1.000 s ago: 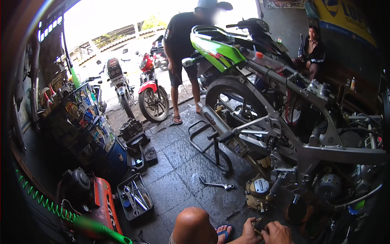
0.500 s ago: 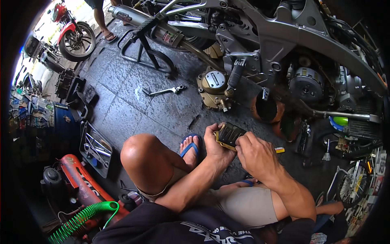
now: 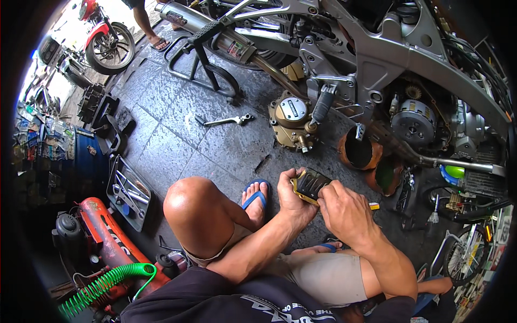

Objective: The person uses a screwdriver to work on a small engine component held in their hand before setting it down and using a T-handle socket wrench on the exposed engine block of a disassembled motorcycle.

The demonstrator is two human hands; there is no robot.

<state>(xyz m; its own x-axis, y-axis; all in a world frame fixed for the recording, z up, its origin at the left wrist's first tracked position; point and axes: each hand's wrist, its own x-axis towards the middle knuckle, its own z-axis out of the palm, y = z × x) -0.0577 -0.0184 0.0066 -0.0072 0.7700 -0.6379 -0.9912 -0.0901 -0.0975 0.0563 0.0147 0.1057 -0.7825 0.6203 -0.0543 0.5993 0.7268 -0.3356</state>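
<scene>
I sit low on the dark tiled floor beside a stripped motorcycle. My left hand (image 3: 293, 196) grips a small dark rectangular part with a yellow edge (image 3: 309, 184) from its left side. My right hand (image 3: 344, 210) closes over the same part from the right, its fingers pressed on the top face. The part is held just above the floor, in front of my knee (image 3: 188, 202) and my foot in a blue sandal (image 3: 256, 196).
The motorcycle's silver frame and engine (image 3: 409, 116) fill the upper right. A gold engine cover (image 3: 291, 124) lies on the floor, with a wrench (image 3: 223, 121) to its left. A tool tray (image 3: 129, 191), a red compressor (image 3: 105, 239) and a green coiled hose (image 3: 105, 282) sit at my left.
My view has swung down from the workshop and the street to my hands. Over the last half second the hands and the part stay in about the same place.
</scene>
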